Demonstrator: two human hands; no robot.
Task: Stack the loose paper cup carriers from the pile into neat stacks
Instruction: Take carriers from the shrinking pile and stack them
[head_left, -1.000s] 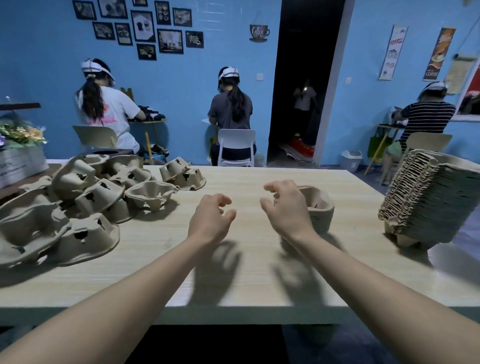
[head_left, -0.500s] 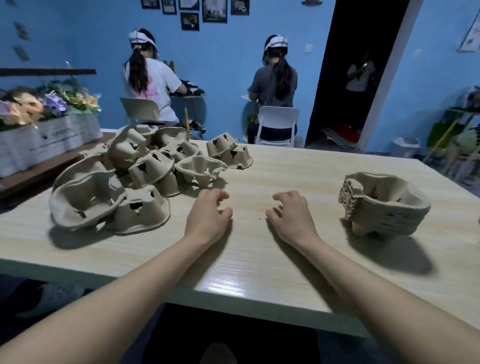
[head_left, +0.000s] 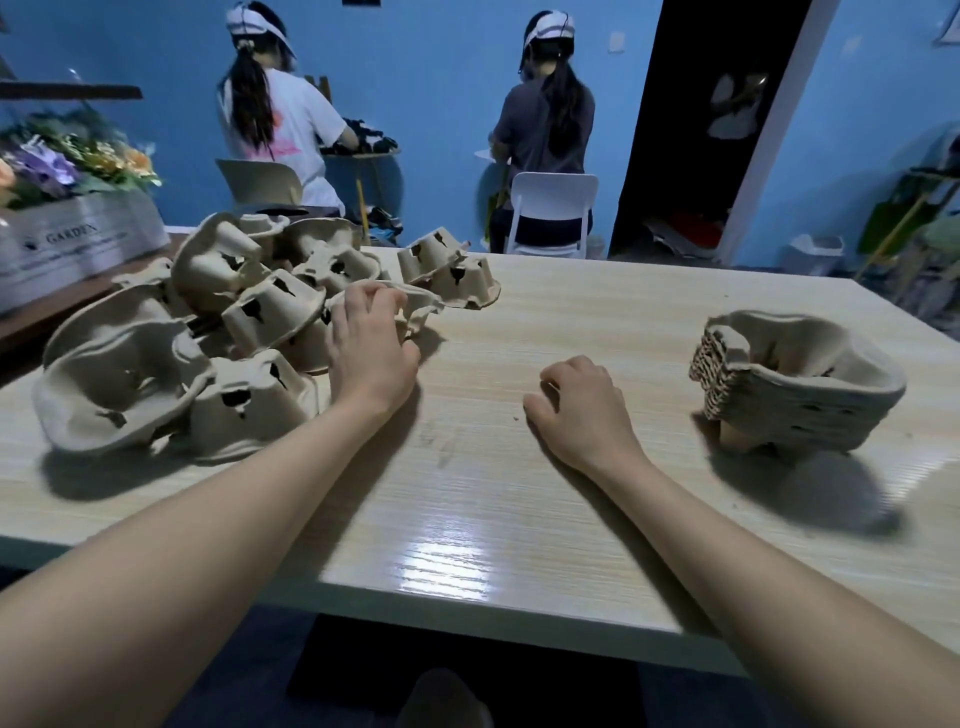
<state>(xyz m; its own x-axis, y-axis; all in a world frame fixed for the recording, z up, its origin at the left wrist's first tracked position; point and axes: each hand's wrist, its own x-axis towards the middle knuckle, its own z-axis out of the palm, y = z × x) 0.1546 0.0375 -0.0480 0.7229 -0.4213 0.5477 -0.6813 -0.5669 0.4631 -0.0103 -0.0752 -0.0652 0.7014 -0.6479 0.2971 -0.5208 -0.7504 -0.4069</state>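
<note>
Head view of a sorting step. The left hand (head_left: 371, 347) reaches to the right edge of the pile (head_left: 208, 332) and curls its fingers (head_left: 382, 301) over the rim of one open-side-up carrier (head_left: 415, 306), apparently taking hold of it; this piece lies nearest the bare middle of the tabletop (head_left: 493, 467) and can come away without disturbing the rest. The right hand (head_left: 584, 410) rests near centre with fingers curled under and holding nothing, presumably waiting to receive or steady the piece. One nested stack (head_left: 795, 389) stands at right, well apart from the pile, its cups upward so that each added carrier seats into the last (its layers are too fine to count). The loose pile at left holds roughly ten carriers, most tipped or inverted, with a pair (head_left: 449, 265) lying just beyond the gripped one. Two people sit at the far wall, backs turned; one flower box (head_left: 72, 234) stands far left
</note>
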